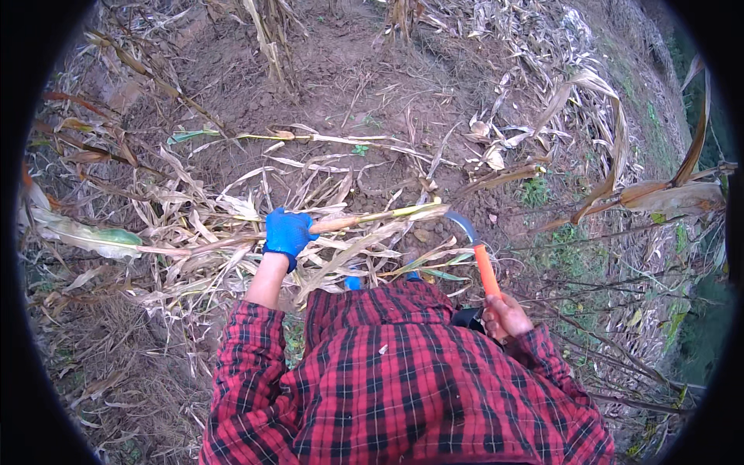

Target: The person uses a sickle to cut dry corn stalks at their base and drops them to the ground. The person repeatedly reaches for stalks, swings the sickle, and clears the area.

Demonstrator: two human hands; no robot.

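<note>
My left hand (288, 235), in a blue work glove, is closed around a dry corn stalk (378, 217). The stalk lies crosswise before me, its pale yellow-green end pointing right and its leafy part running left beneath my wrist. Bare, my right hand (505, 315) grips the orange handle of a sickle (487, 270) close to my right side. The curved metal blade (463, 225) points up and left, its tip near the stalk's right end; whether they touch I cannot tell. Under the held stalk spreads a heap of dry corn leaves and stalks (343, 253).
Standing dry corn stalks rise at the top (273, 52) and at the right (645, 195). Another leaning stalk (168, 87) is at upper left. One thin stalk (349, 140) lies across the brown soil (349, 75). Corn litter (558, 58) covers the upper right.
</note>
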